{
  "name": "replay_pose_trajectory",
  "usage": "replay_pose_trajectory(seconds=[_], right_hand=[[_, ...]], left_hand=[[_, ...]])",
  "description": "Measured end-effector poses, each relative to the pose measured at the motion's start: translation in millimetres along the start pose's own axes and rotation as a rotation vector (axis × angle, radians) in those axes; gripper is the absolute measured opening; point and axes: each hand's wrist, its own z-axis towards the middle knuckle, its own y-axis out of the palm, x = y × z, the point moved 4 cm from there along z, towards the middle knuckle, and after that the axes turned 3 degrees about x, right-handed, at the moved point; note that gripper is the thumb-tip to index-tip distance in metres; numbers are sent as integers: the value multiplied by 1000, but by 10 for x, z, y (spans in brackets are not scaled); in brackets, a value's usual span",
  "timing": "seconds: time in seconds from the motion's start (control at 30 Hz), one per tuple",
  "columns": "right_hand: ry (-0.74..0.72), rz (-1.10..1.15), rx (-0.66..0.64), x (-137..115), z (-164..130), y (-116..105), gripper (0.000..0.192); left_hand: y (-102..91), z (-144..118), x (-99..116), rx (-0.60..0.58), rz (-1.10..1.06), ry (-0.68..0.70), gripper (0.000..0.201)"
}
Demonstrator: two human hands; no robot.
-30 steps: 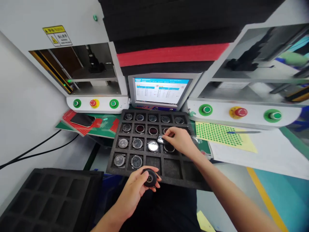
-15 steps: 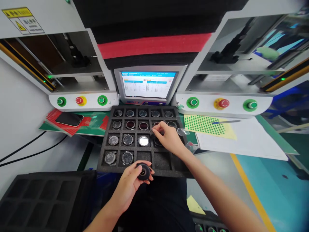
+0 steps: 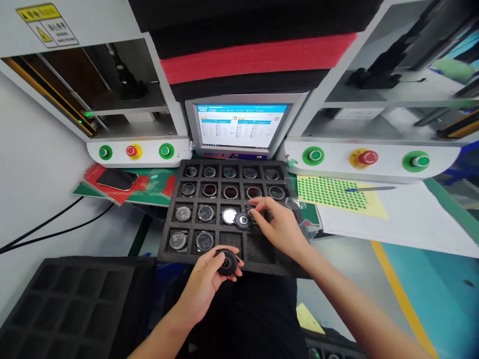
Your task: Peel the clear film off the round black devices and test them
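Observation:
My left hand [image 3: 209, 274] grips a round black watch case [image 3: 226, 263] below the tray's front edge, its back with small metal contacts turned up. Over the foam tray [image 3: 260, 248], my right hand [image 3: 279, 224] has thumb and fingertips at the edge of another dark watch case [image 3: 243, 220]. That case is tilted, back side showing, and partly overlaps a bright silver-faced watch [image 3: 229, 216] in the neighbouring compartment. The right fingers hide part of the compartment behind them. More round watch cases [image 3: 205, 241] sit face up in other compartments.
Behind the tray stands a monitor [image 3: 239, 127], flanked by machine panels with green buttons and a red stop button [image 3: 368, 157]. A phone [image 3: 117, 179] lies left. Right are a sticker sheet [image 3: 329, 192], a pen [image 3: 370, 189] and white paper. Stacked black trays [image 3: 75, 299] stand lower left.
The dark watch case at my right hand now shows its back, tilted over the compartment divider. My left hand still holds its case. The whole view has shifted slightly.

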Motion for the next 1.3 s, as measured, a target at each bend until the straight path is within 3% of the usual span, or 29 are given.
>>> replay_pose_trajectory(seconds=[0.2,0.3,0.4,0.53,0.77,0.9,1.03,1.1,1.2,1.3], right_hand=[[227,154,295,138,-423,-677,21],[387,200,352,337,-750,-911,31],[514,239,344,520,-1013,-913,41],[612,267,380,691,-1210,-739,47],[597,246,466,796,-1331,-626,71],[533,153,404,728,-1268,-736,81],[454,-42,506,395,-1060,-908,54],[304,-164,506,137,-851,-891,36],[-84,-248,282,-253,-399,-589,17],[-478,-232,-83,-557,71,6,8]], left_hand=[[-47,34,13,5,14,-1,31],[-43,79,-18,-17,16,-7,30],[13,107,-63,-55,21,-31,29],[88,129,-4,-91,77,-26,27],[76,498,582,-81,462,256,15],[-25,704,791,-20,493,302,11],[-129,662,767,-45,399,230,26],[-209,577,724,-43,357,211,33],[-361,432,662,-12,313,195,36],[-538,320,665,45,272,216,35]])
